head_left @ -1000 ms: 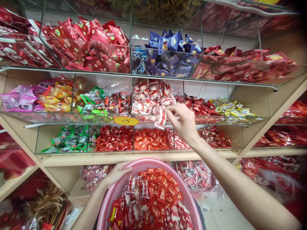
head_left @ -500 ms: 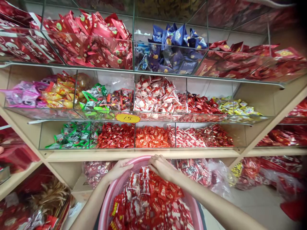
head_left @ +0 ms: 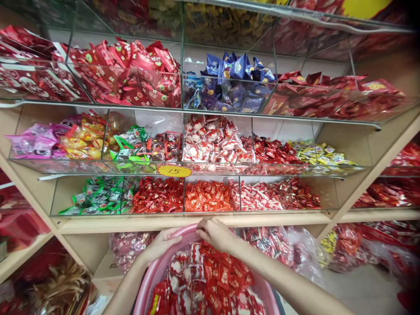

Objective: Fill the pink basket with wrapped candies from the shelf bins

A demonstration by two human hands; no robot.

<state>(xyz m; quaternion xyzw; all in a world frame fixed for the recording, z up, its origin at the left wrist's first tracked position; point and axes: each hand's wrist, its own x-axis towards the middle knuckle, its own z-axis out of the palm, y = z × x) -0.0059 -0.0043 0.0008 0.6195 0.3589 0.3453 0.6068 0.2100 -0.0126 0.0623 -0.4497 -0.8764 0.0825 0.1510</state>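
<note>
A pink plastic basket (head_left: 148,280) is in front of me at the bottom of the view, its far rim close to the lowest shelf edge. Red and white wrapped candies (head_left: 226,273) fill it, with some yellow-marked red packets at its left. My left hand (head_left: 164,243) grips the rim at the far left, thumb over the edge. My right hand (head_left: 215,234) is closed on the far rim near the middle, its fingers curled over it. The undersides of both grips are hidden.
Glass-fronted shelves hold sorted candies: green packets (head_left: 101,194), orange-red ones (head_left: 208,197) and blue ones (head_left: 238,72). A yellow tag (head_left: 174,170) reads 15. Below the wooden shelf edge (head_left: 114,224) are plastic bags of candy (head_left: 272,245) and a cardboard box (head_left: 106,273).
The shelves sit lower in the view as my head tilts up slightly. Both hands and the basket's far rim appear a little lower; my grip on the rim stays.
</note>
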